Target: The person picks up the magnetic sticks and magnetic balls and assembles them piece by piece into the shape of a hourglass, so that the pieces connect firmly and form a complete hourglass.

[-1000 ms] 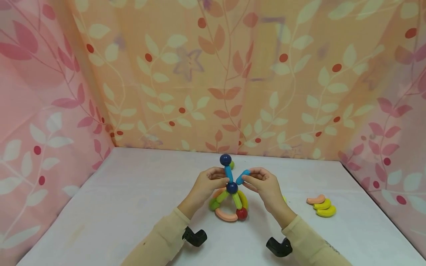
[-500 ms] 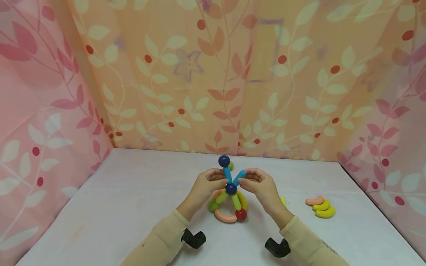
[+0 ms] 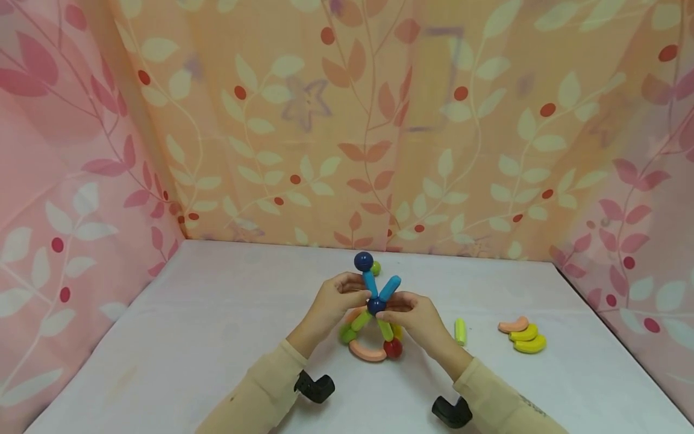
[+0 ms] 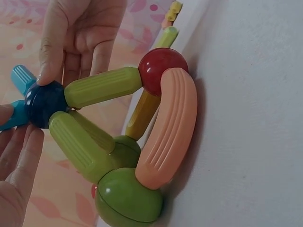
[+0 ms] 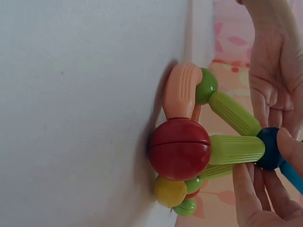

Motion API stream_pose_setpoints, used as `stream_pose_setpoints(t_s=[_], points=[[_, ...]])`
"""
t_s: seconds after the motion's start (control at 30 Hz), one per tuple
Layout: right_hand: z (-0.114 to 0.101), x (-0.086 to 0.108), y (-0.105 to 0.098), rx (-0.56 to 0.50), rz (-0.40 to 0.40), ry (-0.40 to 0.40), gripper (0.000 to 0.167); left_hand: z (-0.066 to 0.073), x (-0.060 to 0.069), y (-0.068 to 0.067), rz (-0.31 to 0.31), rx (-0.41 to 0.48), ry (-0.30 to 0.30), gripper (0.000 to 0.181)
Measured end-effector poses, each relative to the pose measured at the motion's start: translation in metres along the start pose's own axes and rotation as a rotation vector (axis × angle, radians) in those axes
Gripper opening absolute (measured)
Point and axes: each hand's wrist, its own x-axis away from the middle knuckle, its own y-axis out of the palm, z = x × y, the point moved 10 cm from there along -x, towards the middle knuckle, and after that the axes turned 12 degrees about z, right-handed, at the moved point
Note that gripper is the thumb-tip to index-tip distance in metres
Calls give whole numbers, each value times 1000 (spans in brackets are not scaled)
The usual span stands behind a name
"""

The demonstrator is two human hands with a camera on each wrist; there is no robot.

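A structure of rods and balls stands on the table, its base of curved pieces joined by a red ball (image 3: 393, 348) and a green ball (image 3: 348, 334). Light-green rods (image 4: 104, 87) rise to a dark blue ball (image 3: 376, 306). Two blue rods spread upward from it; the left one carries another dark blue ball (image 3: 364, 261), while the right rod (image 3: 390, 288) has a bare tip. My left hand (image 3: 336, 304) pinches the left blue rod near its lower end. With thumb and fingers, my right hand (image 3: 414, 316) grips the lower dark blue ball.
On the white table (image 3: 228, 337), a light-green rod (image 3: 460, 331) lies right of my right hand. Farther right are a peach curved piece (image 3: 513, 325) and two yellow curved pieces (image 3: 530, 344). A green ball (image 3: 376, 268) sits behind the structure. Patterned curtains surround the table.
The right blue rod came down against the lower dark blue ball and now stands there by itself. My right hand let go of it and moved down to that ball; my left hand stayed nearly still.
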Motion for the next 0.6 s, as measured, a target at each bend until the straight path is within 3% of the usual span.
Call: stream_pose_setpoints(t_s=[0.23, 0.47, 0.6], points=[[-4, -7, 6, 43, -53, -16, 38, 0, -2, -7, 18, -10, -5, 33], [-2, -26, 8, 73, -217, -75, 42, -1, -3, -9, 36, 0, -11, 31], [3, -49, -3, 53, -197, -83, 38, -1, -3, -9, 45, -7, -16, 31]])
